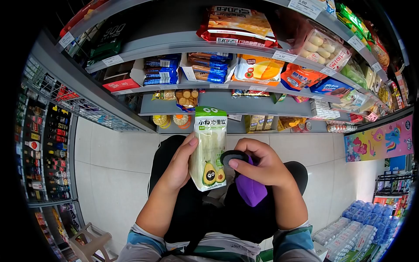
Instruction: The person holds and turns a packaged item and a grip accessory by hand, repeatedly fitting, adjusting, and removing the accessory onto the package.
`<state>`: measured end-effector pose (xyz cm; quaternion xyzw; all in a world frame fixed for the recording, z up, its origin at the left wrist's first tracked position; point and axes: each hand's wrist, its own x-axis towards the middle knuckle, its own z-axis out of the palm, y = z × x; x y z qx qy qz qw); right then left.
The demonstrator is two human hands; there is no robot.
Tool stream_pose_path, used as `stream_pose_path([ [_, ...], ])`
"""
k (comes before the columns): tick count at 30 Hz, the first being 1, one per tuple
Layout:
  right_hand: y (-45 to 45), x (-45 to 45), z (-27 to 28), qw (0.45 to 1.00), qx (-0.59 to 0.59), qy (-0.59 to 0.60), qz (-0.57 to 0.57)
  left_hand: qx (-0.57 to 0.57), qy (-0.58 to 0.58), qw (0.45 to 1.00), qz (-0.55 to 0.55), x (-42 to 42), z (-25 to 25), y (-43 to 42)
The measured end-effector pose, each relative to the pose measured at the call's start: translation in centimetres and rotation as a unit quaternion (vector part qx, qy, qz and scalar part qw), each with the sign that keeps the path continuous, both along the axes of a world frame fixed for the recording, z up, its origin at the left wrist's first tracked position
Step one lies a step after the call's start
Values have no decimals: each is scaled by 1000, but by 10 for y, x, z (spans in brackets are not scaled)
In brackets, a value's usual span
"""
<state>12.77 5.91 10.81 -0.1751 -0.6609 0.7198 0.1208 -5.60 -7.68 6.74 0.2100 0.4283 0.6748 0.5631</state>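
My left hand (178, 163) is closed on a tall green and white snack package (209, 150) with avocado pictures on its front, held upright over my lap. To the right of it, my right hand (264, 162) grips a purple cloth-like item with a flat black disc (234, 158) at its top, the thumb pressed on the disc. The purple part (252, 185) hangs below my fingers; I cannot make out exactly what it is. The disc's edge is close beside the package.
Store shelves (187, 104) ahead carry boxes of blue-wrapped bars (208, 67), an orange packet (258, 68) and a large red snack bag (238, 26). A beige plastic stool (90, 244) stands at lower left. Packs of bottled water (353, 231) sit on the lower right.
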Motion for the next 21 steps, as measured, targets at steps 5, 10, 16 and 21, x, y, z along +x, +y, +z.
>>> stream_pose_path([
  [5,0,0,-4,1000,12,20,-2,-7,5,1000,-1,0,-1,0],
  [10,4,5,-9,999,42,12,4,-15,6,1000,-5,1,2,0],
  [16,-5,5,15,995,-40,2,89,-1,-13,999,-36,0,1,-3],
  [21,-9,1,15,993,40,-30,104,9,-26,999,-42,2,2,-1],
])
